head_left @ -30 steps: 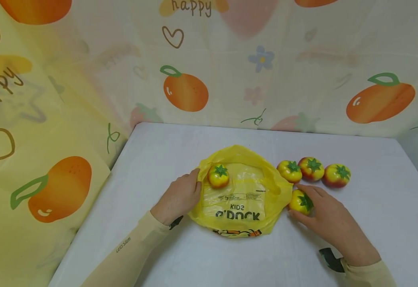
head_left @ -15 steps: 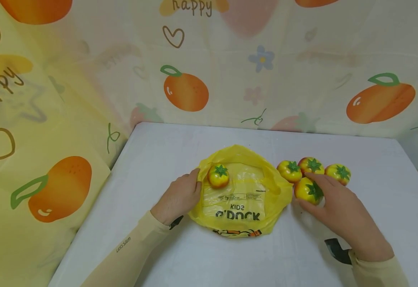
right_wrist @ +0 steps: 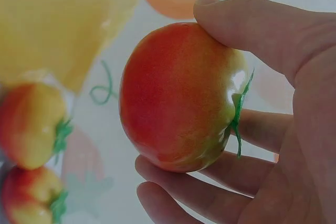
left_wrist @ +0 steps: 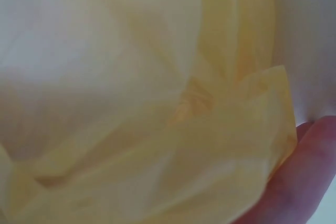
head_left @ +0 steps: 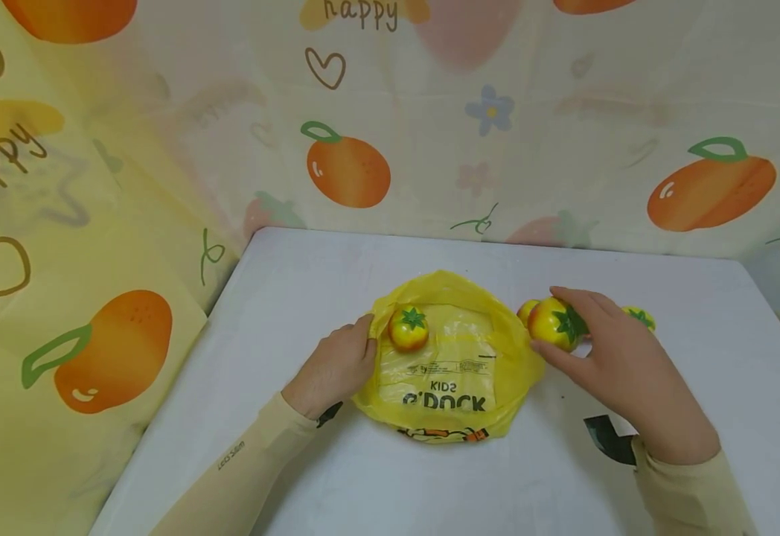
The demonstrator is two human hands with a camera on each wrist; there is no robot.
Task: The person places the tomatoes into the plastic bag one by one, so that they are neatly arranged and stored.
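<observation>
The right hand (head_left: pixel 624 372) holds a yellow-and-red toy tomato (head_left: pixel 552 324) between thumb and fingers, right of the bag. In the right wrist view this tomato (right_wrist: pixel 176 95) is lifted, its green leafy top toward the palm. My left hand (head_left: pixel 333 368) grips the left rim of a yellow plastic bag (head_left: pixel 440 286); the left wrist view is filled by the bag's film (left_wrist: pixel 157 171) and a fingertip (left_wrist: pixel 302 177). The bag's mouth is spread wide. Inside, at its left, sits another tomato (head_left: pixel 408 329).
More tomatoes stand behind the right hand: one (head_left: pixel 526 309) partly covered by the held one, another (head_left: pixel 643 316) mostly behind the hand. Two show at the left of the right wrist view, an upper tomato (right_wrist: pixel 32 124) and a lower tomato (right_wrist: pixel 31 198). A printed curtain (head_left: pixel 417 201) hangs behind the white table (head_left: pixel 309 283).
The right hand has carried its tomato away from the bag's right edge, first rightward, then up and back left, over the other tomatoes. My left hand and the bag stay put.
</observation>
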